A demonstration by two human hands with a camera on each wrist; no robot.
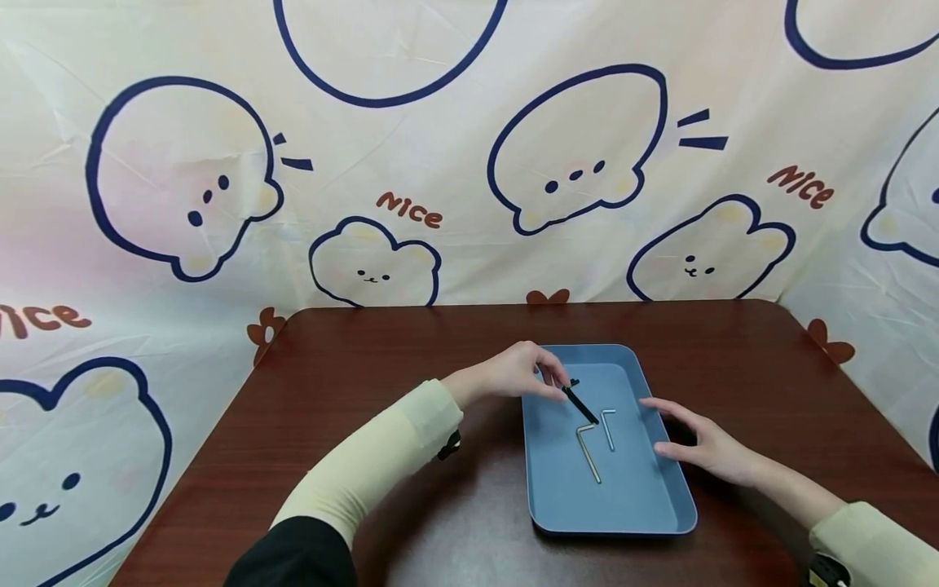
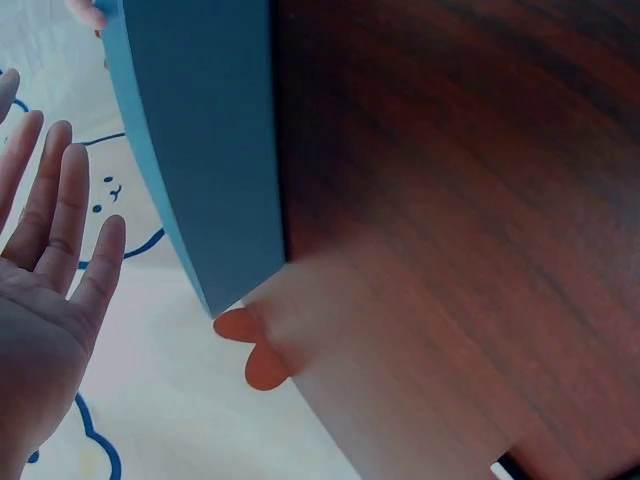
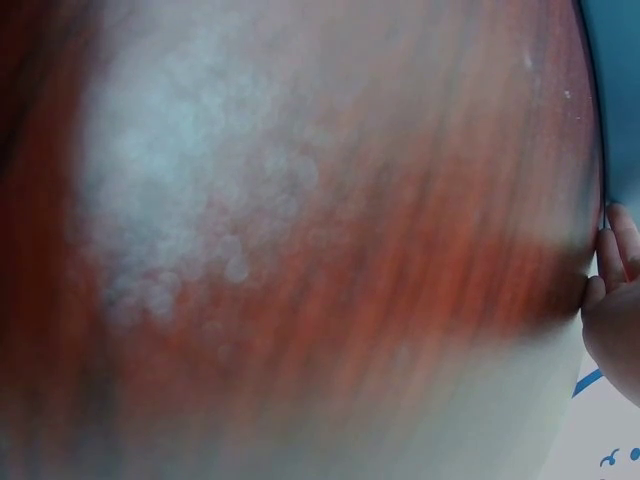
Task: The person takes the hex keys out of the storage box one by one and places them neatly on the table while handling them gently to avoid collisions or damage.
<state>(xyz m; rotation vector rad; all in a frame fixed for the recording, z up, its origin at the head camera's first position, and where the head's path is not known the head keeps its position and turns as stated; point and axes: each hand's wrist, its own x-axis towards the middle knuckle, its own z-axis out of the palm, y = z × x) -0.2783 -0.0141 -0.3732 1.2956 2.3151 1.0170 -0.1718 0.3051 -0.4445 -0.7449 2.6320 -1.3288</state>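
Observation:
A blue tray (image 1: 609, 507) lies on the table. In it are two silver L-shaped hex keys, a longer one (image 1: 589, 456) and a shorter one (image 1: 608, 430). Above them lies a slim black bar-shaped piece (image 1: 582, 405) with a small crosspiece at its upper end. My left hand (image 1: 522, 371) reaches over the tray's left rim, thumb and fingertips at that upper end; contact is unclear. In the left wrist view, its fingers (image 2: 70, 215) look spread and nearly straight. My right hand (image 1: 700, 444) rests at the tray's right rim, fingers relaxed and thumb over the edge.
The dark wooden table (image 1: 411, 342) extends around the tray. A cloth backdrop (image 1: 469, 163) with cartoon bears hangs behind and on both sides. Bands with small dark devices sit at both wrists.

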